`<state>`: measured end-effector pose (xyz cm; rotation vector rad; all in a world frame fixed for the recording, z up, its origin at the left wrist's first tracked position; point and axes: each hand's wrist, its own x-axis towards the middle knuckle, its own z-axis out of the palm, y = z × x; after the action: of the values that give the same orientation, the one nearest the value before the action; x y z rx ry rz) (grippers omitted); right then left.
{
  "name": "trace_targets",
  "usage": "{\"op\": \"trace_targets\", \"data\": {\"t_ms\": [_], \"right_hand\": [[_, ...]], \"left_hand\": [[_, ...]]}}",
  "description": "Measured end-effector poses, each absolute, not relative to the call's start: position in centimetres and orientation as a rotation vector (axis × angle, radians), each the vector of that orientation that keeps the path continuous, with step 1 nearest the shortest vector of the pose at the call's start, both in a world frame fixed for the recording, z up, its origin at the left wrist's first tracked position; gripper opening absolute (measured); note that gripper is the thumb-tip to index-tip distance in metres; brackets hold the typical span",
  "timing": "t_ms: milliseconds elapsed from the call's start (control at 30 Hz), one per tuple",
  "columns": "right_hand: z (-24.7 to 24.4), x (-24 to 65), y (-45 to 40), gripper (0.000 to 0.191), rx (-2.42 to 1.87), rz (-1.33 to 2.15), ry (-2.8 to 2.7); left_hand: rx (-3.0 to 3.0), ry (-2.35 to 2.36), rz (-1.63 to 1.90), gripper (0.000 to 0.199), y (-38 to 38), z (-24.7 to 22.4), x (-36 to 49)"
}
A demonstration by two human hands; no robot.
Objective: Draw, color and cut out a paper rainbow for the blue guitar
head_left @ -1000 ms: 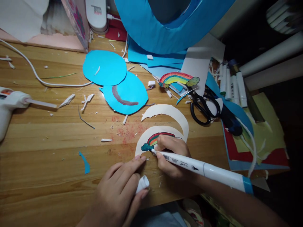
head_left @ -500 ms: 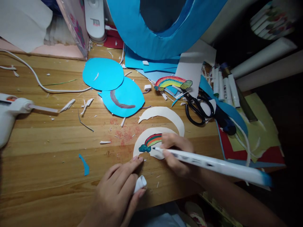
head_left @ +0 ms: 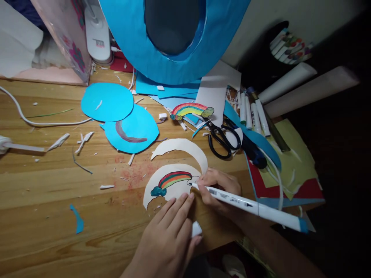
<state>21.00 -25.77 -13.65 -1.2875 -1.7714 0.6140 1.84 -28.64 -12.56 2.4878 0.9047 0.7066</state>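
Note:
My right hand (head_left: 218, 189) grips a white marker (head_left: 246, 204) with a blue end. Its tip meets the right end of a rainbow drawing on a white paper cutout (head_left: 152, 181). The drawn rainbow (head_left: 175, 177) has red, dark green, orange and light green bands, and a teal cloud (head_left: 158, 191) at its left end. The outline of the right cloud is partly behind my fingers. My left hand (head_left: 165, 235) has its fingertips at the paper's lower edge and a white marker cap (head_left: 196, 229) held by the thumb. A curved white paper strip (head_left: 179, 144) lies just above.
Black-handled scissors (head_left: 222, 141) and a cut-out rainbow (head_left: 193, 109) lie beyond the paper. Blue paper ovals (head_left: 107, 102) are at left, near a glue gun nozzle (head_left: 5, 144). Several markers (head_left: 255, 114) lie at right. A large blue ring (head_left: 124, 38) stands behind.
The view has shifted right. My right hand moved the marker tip from beside the teal cloud to the rainbow's right end. My left fingertips slid right along the paper's lower edge.

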Motion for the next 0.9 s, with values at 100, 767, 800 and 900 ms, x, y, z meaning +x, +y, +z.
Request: {"op": "trace_targets", "data": {"t_ms": [100,767,800,900], "right_hand": [[-13.84,20.73,-25.55,0.020,-1.370,0.608,-1.823],[-13.67,20.61,-25.25,0.022,-1.409,0.590,-1.859],[-13.70,20.57,-25.27,0.023,-1.382,0.586,-1.859],[-13.98,20.53,-25.40,0.023,-1.344,0.579,-1.837]], "left_hand": [[2.476,0.931,0.690,0.028,-28.68,-13.01,1.72],[2.466,0.947,0.668,0.031,-28.60,-12.92,1.48],[2.462,0.950,0.668,0.031,-28.63,-12.94,1.49],[2.452,0.952,0.672,0.031,-28.66,-13.03,1.49]]}}
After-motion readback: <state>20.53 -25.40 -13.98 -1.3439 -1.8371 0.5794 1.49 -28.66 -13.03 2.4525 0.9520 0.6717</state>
